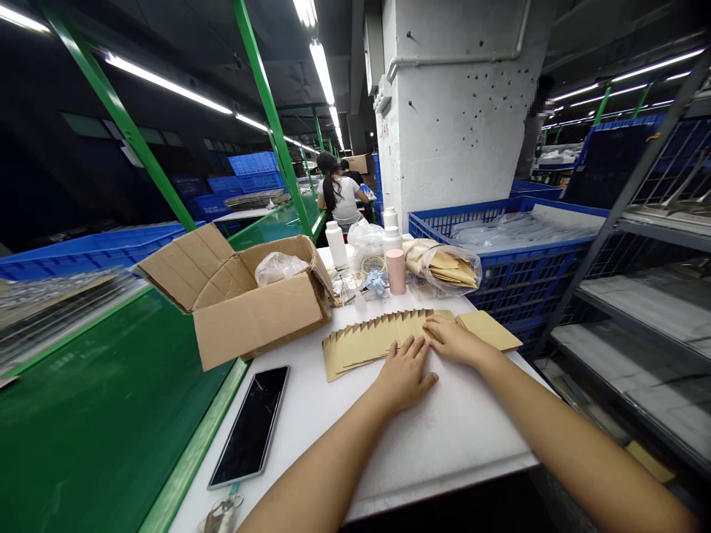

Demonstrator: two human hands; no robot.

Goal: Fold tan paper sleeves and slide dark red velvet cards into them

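A fanned row of brown paper envelopes (361,346) lies across the white table (444,422), overlapping like steps. My left hand (404,376) rests on the near edge of the row, palm down with fingers apart. Just to its right, my right hand (451,339) lies flat with its fingertips on the envelopes. Beyond the right wrist, another brown envelope or small stack (489,329) sits at the row's right end. Neither hand grips anything that I can see.
An open cardboard box (261,314) stands at the left, a phone (252,426) nearer me. Behind the envelopes are a pink bottle (395,271), white bottles (335,243) and a plastic bag of envelopes (444,265). A blue crate (500,274) and metal rack (638,296) border the right.
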